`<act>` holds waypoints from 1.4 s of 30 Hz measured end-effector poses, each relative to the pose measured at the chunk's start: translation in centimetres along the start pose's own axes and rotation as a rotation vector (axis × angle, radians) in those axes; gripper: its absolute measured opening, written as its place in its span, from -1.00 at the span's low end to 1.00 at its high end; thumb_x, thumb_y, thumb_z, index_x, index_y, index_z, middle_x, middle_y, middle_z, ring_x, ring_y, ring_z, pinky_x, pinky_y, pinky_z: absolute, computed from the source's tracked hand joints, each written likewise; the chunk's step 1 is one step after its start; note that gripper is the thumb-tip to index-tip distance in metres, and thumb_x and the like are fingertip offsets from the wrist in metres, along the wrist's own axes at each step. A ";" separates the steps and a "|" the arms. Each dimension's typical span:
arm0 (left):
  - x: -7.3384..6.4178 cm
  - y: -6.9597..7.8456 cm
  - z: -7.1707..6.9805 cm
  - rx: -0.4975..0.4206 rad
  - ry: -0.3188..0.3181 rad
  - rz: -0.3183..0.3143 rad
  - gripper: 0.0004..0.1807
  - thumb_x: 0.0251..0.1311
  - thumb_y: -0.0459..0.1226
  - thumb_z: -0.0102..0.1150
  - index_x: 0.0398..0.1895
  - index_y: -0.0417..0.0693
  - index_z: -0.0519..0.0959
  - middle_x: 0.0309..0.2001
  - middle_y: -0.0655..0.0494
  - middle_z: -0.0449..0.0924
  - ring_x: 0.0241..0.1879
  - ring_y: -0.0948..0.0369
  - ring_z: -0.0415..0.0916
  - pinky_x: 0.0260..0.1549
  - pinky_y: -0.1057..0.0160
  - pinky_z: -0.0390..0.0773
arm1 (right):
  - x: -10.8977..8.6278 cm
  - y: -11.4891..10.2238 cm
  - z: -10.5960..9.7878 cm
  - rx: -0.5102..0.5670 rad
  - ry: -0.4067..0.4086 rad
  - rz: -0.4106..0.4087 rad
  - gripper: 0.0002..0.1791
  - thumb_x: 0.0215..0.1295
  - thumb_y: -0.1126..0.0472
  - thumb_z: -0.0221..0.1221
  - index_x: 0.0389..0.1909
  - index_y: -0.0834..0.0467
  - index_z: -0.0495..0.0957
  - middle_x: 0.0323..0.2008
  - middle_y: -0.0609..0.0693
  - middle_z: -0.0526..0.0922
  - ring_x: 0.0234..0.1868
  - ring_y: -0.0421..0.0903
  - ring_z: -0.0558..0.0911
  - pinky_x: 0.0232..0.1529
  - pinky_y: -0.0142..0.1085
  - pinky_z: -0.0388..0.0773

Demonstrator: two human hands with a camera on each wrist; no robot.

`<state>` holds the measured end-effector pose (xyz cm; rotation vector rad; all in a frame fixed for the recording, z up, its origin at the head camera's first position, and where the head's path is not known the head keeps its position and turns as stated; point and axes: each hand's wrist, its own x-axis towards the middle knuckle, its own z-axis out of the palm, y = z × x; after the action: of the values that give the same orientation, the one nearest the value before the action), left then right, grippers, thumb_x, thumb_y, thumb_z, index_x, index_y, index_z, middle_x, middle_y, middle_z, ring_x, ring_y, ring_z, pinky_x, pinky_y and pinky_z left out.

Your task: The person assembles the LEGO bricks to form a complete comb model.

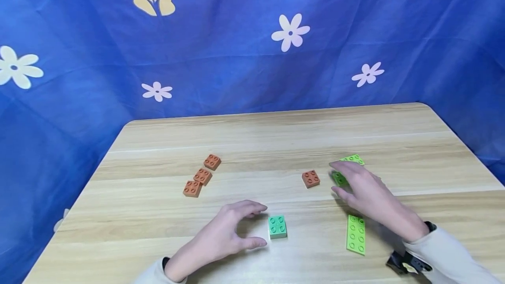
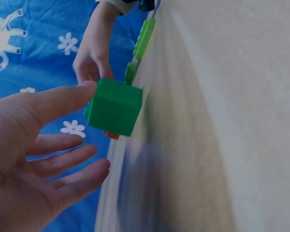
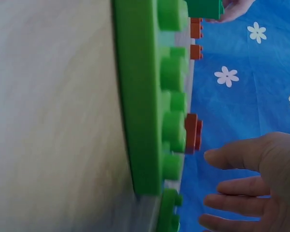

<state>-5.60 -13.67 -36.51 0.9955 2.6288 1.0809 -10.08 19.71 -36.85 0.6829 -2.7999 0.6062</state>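
My left hand (image 1: 226, 230) is beside a green two-by-two toy brick (image 1: 277, 227), its thumb and fingers spread apart. In the left wrist view the thumb tip overlaps the edge of that green brick (image 2: 116, 106); whether they touch I cannot tell. My right hand (image 1: 364, 189) reaches over the table, fingers parted and holding nothing. Under and beyond its fingers are a darker green brick (image 1: 338, 179) and a light green brick (image 1: 357, 158), both partly hidden by the hand. A long light green brick (image 1: 356, 235) lies nearer, below the right wrist.
One red-brown brick (image 1: 311, 179) sits left of the right hand. Three more form a slanting row at left: a far brick (image 1: 212, 161), a middle brick (image 1: 203, 176) and a near brick (image 1: 192, 189). A blue flowered cloth (image 1: 236, 78) hangs behind the wooden table (image 1: 158, 231).
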 end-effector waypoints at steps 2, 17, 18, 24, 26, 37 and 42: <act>0.0 0.1 0.2 0.008 0.001 0.001 -0.38 0.01 -0.05 0.43 0.10 -0.21 0.55 0.05 0.07 0.60 -0.05 0.18 0.57 0.04 0.18 0.55 | 0.2 -0.2 0.3 0.001 -0.007 -0.011 -0.37 0.07 0.25 0.37 0.18 0.37 0.44 0.13 0.33 0.51 0.14 0.26 0.50 0.11 0.15 0.46; 0.4 0.1 1.4 0.012 0.021 0.017 -0.43 -0.01 -0.11 0.46 0.04 -0.24 0.58 -0.01 0.09 0.63 -0.06 0.24 0.56 0.00 0.27 0.56 | 1.7 -1.4 1.7 -0.008 -0.047 -0.023 -0.40 0.11 0.21 0.36 0.17 0.33 0.46 0.15 0.27 0.51 0.18 0.21 0.48 0.18 0.09 0.44; 0.4 0.1 1.5 0.012 0.021 0.012 -0.43 -0.01 -0.11 0.46 0.04 -0.23 0.58 -0.01 0.10 0.63 -0.06 0.24 0.56 0.00 0.27 0.56 | 1.8 -1.5 1.8 -0.003 -0.046 -0.023 -0.40 0.10 0.22 0.36 0.17 0.33 0.46 0.15 0.27 0.51 0.17 0.21 0.48 0.18 0.09 0.44; 0.6 0.3 1.7 0.020 0.000 0.003 -0.44 -0.01 -0.12 0.46 0.05 -0.21 0.58 -0.01 0.13 0.63 -0.05 0.26 0.55 0.02 0.27 0.55 | 1.9 -1.8 2.0 0.007 -0.043 -0.027 -0.40 0.08 0.24 0.38 0.15 0.35 0.47 0.12 0.27 0.53 0.15 0.21 0.51 0.16 0.08 0.45; 0.6 0.2 1.7 0.021 -0.001 0.009 -0.45 -0.01 -0.13 0.46 0.04 -0.20 0.58 -0.02 0.13 0.63 -0.05 0.27 0.55 0.01 0.29 0.55 | 2.0 -1.9 2.1 0.009 -0.046 -0.026 -0.40 0.08 0.24 0.38 0.15 0.35 0.47 0.12 0.27 0.53 0.15 0.20 0.51 0.17 0.07 0.45; 1.1 0.0 2.0 -0.009 0.023 0.034 -0.58 -0.05 -0.24 0.47 -0.09 -0.21 0.64 -0.15 0.12 0.68 -0.17 0.31 0.57 -0.10 0.34 0.59 | 2.3 -2.0 2.4 0.007 -0.054 -0.032 -0.45 0.07 0.28 0.38 0.12 0.34 0.50 0.08 0.23 0.57 0.12 0.16 0.54 0.15 0.03 0.48; 1.4 0.0 2.0 -0.010 0.013 0.026 -0.60 -0.05 -0.26 0.47 -0.10 -0.21 0.64 -0.18 0.12 0.67 -0.20 0.32 0.56 -0.12 0.34 0.59 | 2.4 -2.0 2.5 0.003 -0.044 -0.051 -0.49 0.06 0.31 0.37 0.08 0.32 0.53 0.04 0.20 0.60 0.09 0.14 0.56 0.11 0.01 0.51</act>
<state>-6.03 -11.68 -37.80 1.0268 2.6254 1.1083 -11.49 16.09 -37.71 0.7750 -2.8131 0.5933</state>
